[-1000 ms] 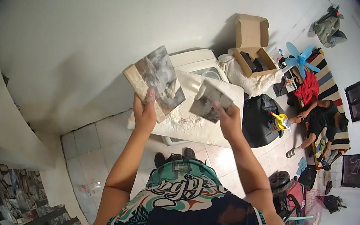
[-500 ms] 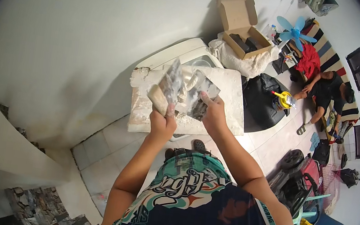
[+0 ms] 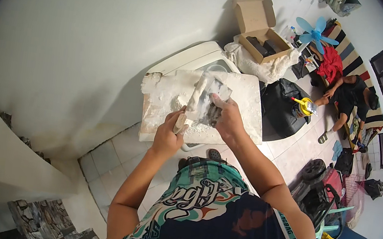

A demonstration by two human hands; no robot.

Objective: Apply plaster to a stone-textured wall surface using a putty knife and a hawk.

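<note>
Centrally, the left hand (image 3: 168, 138) grips a plaster-caked float (image 3: 192, 101) on edge. Right hand (image 3: 227, 119) clasps a grey trowel blade (image 3: 213, 100) against it, apparently scraping paste onto the white mixing board (image 3: 247, 103).

The board (image 3: 247, 103) is white with white powder. The tool (image 3: 193, 101) in the left hand (image 3: 168, 138) is pale beige, the plate (image 3: 213, 104) in the right hand (image 3: 228, 120) grey and smeared white. The cardboard box (image 3: 259, 24) is brown, the fan (image 3: 315, 33) light blue, the floor tiles (image 3: 96, 167) pale grey.
</note>
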